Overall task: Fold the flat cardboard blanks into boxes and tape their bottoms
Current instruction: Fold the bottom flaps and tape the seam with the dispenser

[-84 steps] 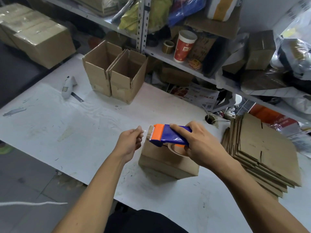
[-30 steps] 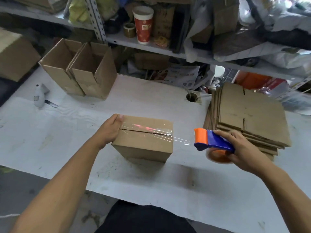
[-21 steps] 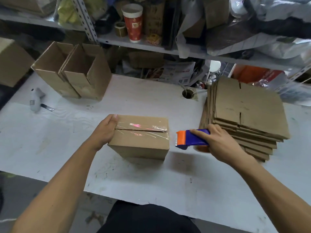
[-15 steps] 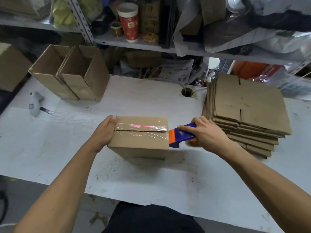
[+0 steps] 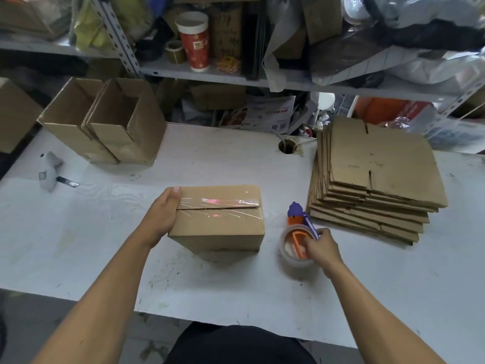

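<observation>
Head view, nearest first: two bare forearms reach over the near edge of a white table. On the right, the right hand curls its fingers round the handle of a tape gun, which lies on its side on the table with the clear roll facing up and the orange-and-purple head pointing far. Left of it, apart from the gun, stands a closed box, flaps up, with clear tape across its seam. The left hand grips the box's left end, thumb over the top edge by the tape. Right of the gun lies a stack of flat blanks, just beside its head. Farther left, two open boxes stand side by side, touching. A white scanner-like tool lies near the left edge. Beyond the table, a shelf carries a red paper cup and a tape roll amid bags and cartons.
</observation>
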